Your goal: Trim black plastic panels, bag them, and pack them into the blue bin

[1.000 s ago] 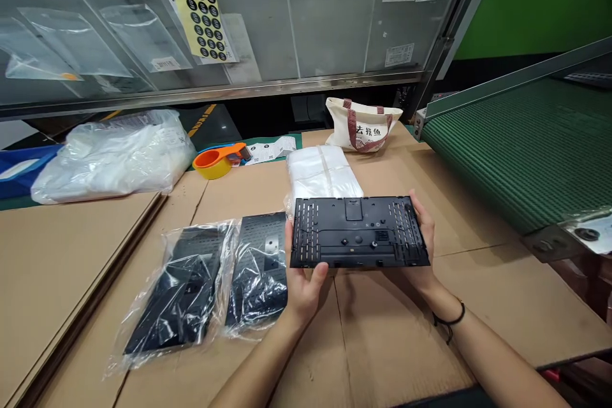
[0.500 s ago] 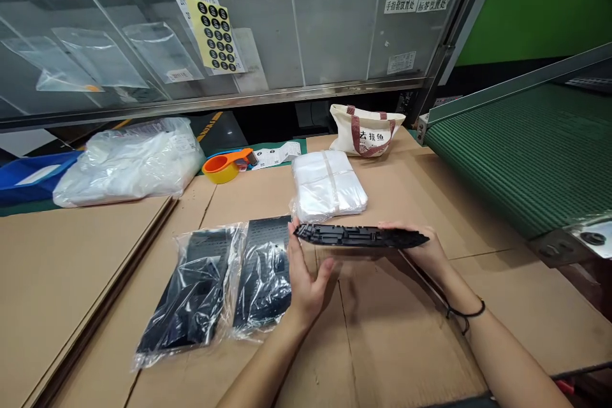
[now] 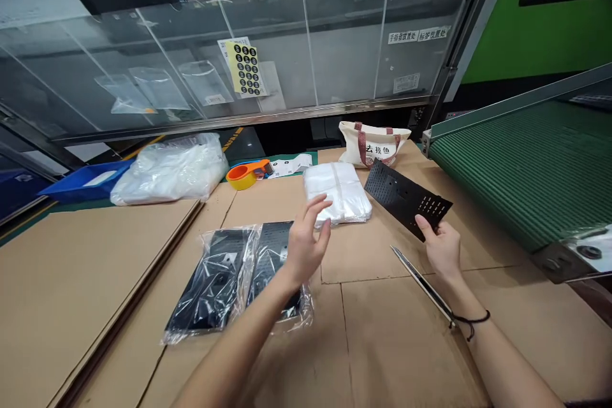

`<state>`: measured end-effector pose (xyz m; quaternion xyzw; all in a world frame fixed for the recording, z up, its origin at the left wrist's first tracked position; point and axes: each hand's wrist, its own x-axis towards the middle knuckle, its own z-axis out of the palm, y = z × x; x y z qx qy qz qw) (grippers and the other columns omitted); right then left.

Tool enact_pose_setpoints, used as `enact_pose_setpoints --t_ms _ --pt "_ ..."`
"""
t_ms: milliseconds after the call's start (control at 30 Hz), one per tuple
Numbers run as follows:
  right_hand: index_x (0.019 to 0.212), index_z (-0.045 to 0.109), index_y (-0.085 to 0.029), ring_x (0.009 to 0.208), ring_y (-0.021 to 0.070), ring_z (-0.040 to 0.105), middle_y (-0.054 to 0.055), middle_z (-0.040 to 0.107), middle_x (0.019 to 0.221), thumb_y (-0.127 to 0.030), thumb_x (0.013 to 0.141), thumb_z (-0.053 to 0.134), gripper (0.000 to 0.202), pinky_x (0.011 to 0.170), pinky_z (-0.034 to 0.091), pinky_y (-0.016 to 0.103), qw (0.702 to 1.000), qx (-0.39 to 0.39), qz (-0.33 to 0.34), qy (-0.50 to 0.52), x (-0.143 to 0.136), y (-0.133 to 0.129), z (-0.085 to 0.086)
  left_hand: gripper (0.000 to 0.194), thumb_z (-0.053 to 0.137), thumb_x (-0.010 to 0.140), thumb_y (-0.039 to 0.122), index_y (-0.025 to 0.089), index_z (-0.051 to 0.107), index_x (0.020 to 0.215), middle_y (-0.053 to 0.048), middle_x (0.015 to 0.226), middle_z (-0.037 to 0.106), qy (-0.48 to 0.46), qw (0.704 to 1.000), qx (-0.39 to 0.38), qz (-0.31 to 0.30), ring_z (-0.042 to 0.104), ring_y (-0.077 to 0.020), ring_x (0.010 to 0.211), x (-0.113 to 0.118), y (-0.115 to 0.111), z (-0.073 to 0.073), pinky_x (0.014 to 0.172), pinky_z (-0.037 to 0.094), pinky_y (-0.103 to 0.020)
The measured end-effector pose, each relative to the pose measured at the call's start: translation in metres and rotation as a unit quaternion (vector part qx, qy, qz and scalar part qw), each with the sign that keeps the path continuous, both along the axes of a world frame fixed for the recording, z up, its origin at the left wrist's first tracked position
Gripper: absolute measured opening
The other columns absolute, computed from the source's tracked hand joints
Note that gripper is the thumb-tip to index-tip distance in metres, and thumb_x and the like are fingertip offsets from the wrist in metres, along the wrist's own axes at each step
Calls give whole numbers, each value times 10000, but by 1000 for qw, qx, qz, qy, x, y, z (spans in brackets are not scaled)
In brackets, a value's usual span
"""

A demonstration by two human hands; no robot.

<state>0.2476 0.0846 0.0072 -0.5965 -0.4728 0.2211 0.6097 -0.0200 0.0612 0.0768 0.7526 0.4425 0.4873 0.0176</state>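
Left hand [image 3: 308, 245]: raised, fingers loosely spread and curled, thumb apart, nothing in it. Right hand [image 3: 442, 247]: pinching the black slotted panel [image 3: 399, 197] near its near end, thumb on the upper face. Panel is tilted, reaching away from the right hand and toward the left, slots showing at the gripped end. Dark cord bracelet [image 3: 471, 317] on right wrist.

Just left of the right forearm, a long slim pointed tool [image 3: 421, 280] lies on the cardboard-covered worktop [image 3: 392, 344], tip pointing away. Beyond the left hand, a banded stack of clear bags [image 3: 339, 194]; fingertips overlap it in view, contact can't tell.

Left of the left hand, two black panels in clear plastic, the outer bagged panel [image 3: 210, 287] and the inner bagged panel [image 3: 275, 252], side by side, inner one partly behind hand and forearm. Farther left, cardboard sheets [image 3: 95, 268].

Past the left hand, farther off: orange tape dispenser [image 3: 246, 173] with yellow tape, printed paper strip [image 3: 289, 166], big plastic bundle [image 3: 169, 169], blue tray [image 3: 86, 186]. Past the right hand: cream tote bag [image 3: 373, 146]. Right of the right hand: green conveyor belt [image 3: 521, 166]
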Motion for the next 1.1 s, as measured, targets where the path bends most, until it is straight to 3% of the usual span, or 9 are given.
enact_pose_setpoints --t_ms 100,200,267,367,433,533,633,800,1100 --pt "887 687 -117 782 233 630 96 705 837 -627 729 635 537 707 494 329 1000 4 20 4 -6 -3 1 397 408 864 60 210 556 1201 -87 1333 563 194 980 -30 -25 467 -243 1293 0 37 9 1073 385 -478" --pt "914 690 -116 780 236 641 104 716 856 -633 738 623 551 710 498 331 999 7 42 1 -11 -4 0 487 444 778 -9 165 553 1220 -111 1340 562 408 908 -88 -28 400 -269 1342 3 66 -2 1114 298 -496" --pt "900 692 -116 739 232 639 102 717 821 -631 741 624 544 675 493 326 999 6 52 -2 -13 -3 -2 406 462 779 -7 154 607 1122 -125 1147 664 484 868 -106 -22 485 -274 1253 5 77 -10 1123 251 -503" --pt "879 692 -116 704 227 629 98 715 790 -630 741 630 535 649 482 321 998 8 56 -1 -14 -3 -4 291 446 797 -16 158 655 902 -127 878 694 506 855 -117 -5 602 -272 1013 2 84 -16 1033 337 -479" --pt "894 690 -118 710 224 627 96 717 807 -628 747 628 535 657 481 320 998 11 58 5 -14 -3 -4 260 455 795 -20 136 654 857 -158 874 681 510 850 -128 12 613 -284 935 -1 86 -15 897 416 -437" --pt "922 686 -119 733 229 633 100 719 832 -635 758 612 546 668 487 323 998 15 60 16 -15 -4 -2 200 476 841 44 107 653 909 -183 925 672 512 846 -143 26 616 -294 904 -5 86 -13 757 433 -383" --pt "899 684 -121 763 240 641 107 720 848 -637 751 619 541 693 495 333 998 15 62 25 -16 -6 1 169 499 879 129 111 655 940 -172 967 673 521 840 -148 16 613 -282 920 -5 83 -12 750 417 -360" --pt "887 682 -121 786 250 649 111 719 854 -658 725 634 563 724 511 352 997 18 62 38 -16 -6 5 233 462 807 -5 116 661 797 -169 823 677 543 827 -148 10 614 -266 866 -1 78 -16 762 391 -363" --pt "973 673 -120 886 273 665 137 722 978 -669 717 635 607 807 522 384 995 24 68 68 -17 -4 5 272 452 799 -20 112 635 952 -196 972 659 542 828 -142 17 596 -290 969 -1 82 -11 809 392 -382"
